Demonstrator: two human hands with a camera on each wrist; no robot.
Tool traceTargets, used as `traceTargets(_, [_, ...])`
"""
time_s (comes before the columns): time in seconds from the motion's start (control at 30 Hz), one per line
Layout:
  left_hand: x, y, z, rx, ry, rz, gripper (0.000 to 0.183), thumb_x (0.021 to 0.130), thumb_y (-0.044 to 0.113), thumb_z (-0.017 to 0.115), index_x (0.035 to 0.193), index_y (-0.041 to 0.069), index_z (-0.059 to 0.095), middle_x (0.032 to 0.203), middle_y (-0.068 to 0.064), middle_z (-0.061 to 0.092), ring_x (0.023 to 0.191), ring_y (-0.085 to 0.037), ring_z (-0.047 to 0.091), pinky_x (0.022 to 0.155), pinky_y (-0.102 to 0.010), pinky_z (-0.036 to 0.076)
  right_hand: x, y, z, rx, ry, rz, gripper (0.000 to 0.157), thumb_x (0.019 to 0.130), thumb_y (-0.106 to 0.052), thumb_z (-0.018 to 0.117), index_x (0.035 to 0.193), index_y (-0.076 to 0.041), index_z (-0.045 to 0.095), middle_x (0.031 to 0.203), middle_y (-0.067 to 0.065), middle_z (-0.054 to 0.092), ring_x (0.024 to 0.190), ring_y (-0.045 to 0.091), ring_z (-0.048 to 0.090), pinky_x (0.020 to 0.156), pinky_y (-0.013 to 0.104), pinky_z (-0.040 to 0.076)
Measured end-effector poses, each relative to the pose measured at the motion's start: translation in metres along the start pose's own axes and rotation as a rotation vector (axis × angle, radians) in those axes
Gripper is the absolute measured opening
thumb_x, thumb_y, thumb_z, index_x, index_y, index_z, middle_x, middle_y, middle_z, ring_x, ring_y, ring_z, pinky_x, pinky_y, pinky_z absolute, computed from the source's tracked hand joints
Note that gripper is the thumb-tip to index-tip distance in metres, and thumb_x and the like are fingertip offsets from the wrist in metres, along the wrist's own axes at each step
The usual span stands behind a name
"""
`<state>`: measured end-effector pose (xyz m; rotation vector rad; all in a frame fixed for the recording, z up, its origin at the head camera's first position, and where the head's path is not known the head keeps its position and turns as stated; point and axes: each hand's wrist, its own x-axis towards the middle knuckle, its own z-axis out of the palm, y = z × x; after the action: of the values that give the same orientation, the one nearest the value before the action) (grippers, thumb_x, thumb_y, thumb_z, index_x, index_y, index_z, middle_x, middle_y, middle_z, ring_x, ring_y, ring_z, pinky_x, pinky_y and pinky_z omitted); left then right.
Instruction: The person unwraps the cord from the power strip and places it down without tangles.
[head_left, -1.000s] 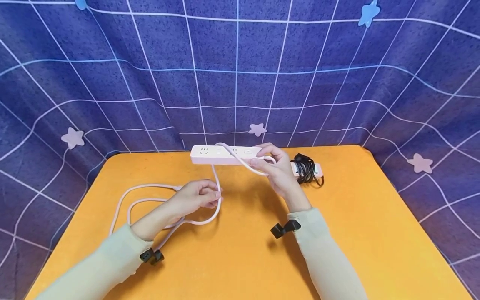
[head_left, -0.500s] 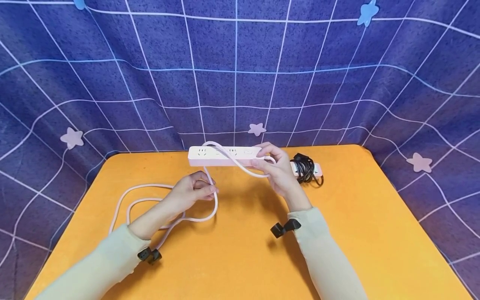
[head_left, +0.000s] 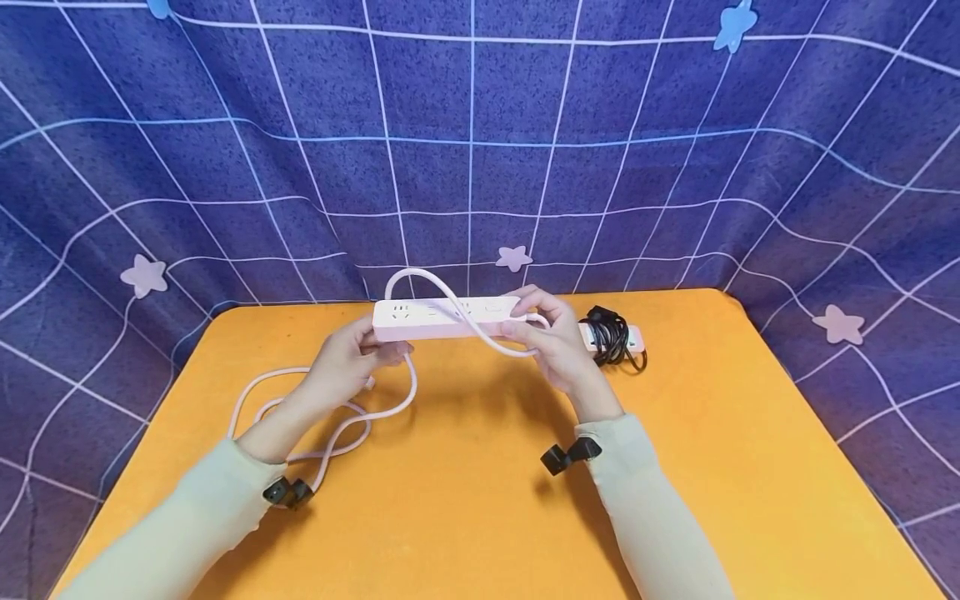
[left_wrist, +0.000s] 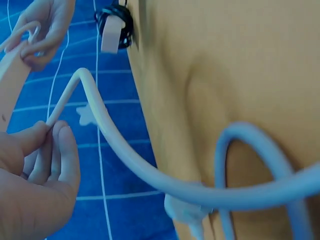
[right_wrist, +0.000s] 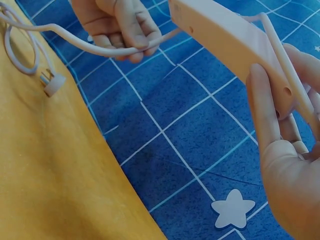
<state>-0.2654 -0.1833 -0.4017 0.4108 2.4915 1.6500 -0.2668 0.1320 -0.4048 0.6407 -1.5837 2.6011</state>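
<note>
Evidently lifted above the far part of the yellow table (head_left: 480, 500), the white power strip (head_left: 412, 331) lies crosswise, sockets turned up. The person's right hand (head_left: 557, 343) grips its right end between thumb and fingers. The left hand (head_left: 339, 365), just beside the left end, pinches the white cable (left_wrist: 200, 196) between thumb and fingertips. From the strip's right end the cable slants across the sockets, arches above the far edge, passes behind and drops by the left hand into loops on the table's left side. Its pronged plug (right_wrist: 55, 85) rests there too. Right of the right hand, a second power strip (head_left: 636, 340) sits wrapped in black cord (head_left: 612, 338). A blue gridded curtain (head_left: 427, 183) hangs beyond.
</note>
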Motion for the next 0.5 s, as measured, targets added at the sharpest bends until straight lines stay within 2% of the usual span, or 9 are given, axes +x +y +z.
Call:
traceTargets(0.03, [0.000,0.000,-0.003,0.030,0.018,0.002,0.032,0.102,0.007,0.070,0.133,0.002,0.063,0.113,-0.019,0.078,0.088,-0.008,0.075,0.053,-0.025,0.054,0.000,0.000,0.000,-0.003,-0.002,-0.002,0.035,0.082,0.020,0.067,0.086,-0.014,0.072,0.115,0.005,0.061,0.106,0.019,0.063,0.084,0.027,0.062])
traceTargets(0.13, [0.001,0.001,-0.012,0.089,0.062,0.052,0.027,0.102,0.002,0.068,0.129,0.002,0.064,0.111,-0.019,0.078,0.088,-0.007,0.075,0.063,-0.027,0.061,0.000,0.000,0.001,-0.012,-0.010,-0.005,0.033,0.081,0.018,0.069,0.086,-0.014,0.072,0.114,0.005,0.062,0.106,0.018,0.062,0.086,0.023,0.060])
traceTargets(0.2, [0.002,0.002,-0.017,0.142,0.097,0.113,0.021,0.102,0.002,0.069,0.122,0.002,0.066,0.108,-0.018,0.078,0.089,-0.004,0.075,0.075,-0.023,0.062,0.001,0.001,0.001,-0.018,-0.011,-0.005,0.032,0.081,0.017,0.069,0.086,-0.015,0.073,0.114,0.004,0.062,0.105,0.018,0.062,0.086,0.023,0.059])
traceTargets(0.3, [0.001,0.004,-0.024,0.221,0.153,0.199,0.015,0.100,0.007,0.074,0.114,0.006,0.069,0.104,-0.013,0.079,0.090,-0.001,0.074,0.083,-0.015,0.057,0.001,0.001,0.000,-0.023,-0.008,-0.002,0.032,0.081,0.016,0.070,0.086,-0.015,0.073,0.113,0.004,0.062,0.105,0.018,0.062,0.086,0.023,0.059])
traceTargets(0.4, [-0.002,0.008,-0.031,0.295,0.210,0.252,0.012,0.099,0.013,0.077,0.109,0.011,0.070,0.098,-0.007,0.079,0.088,0.001,0.073,0.083,-0.011,0.055,0.001,0.001,0.000,-0.034,0.000,-0.002,0.032,0.081,0.016,0.070,0.085,-0.015,0.072,0.113,0.004,0.062,0.105,0.018,0.062,0.086,0.022,0.058])
traceTargets(0.5, [-0.006,0.011,-0.038,0.358,0.255,0.270,0.011,0.100,0.020,0.078,0.107,0.016,0.070,0.094,-0.001,0.079,0.085,0.001,0.072,0.079,-0.010,0.054,0.001,0.002,-0.001,-0.042,0.006,-0.003,0.031,0.080,0.016,0.071,0.085,-0.015,0.073,0.113,0.004,0.061,0.105,0.018,0.062,0.086,0.023,0.058])
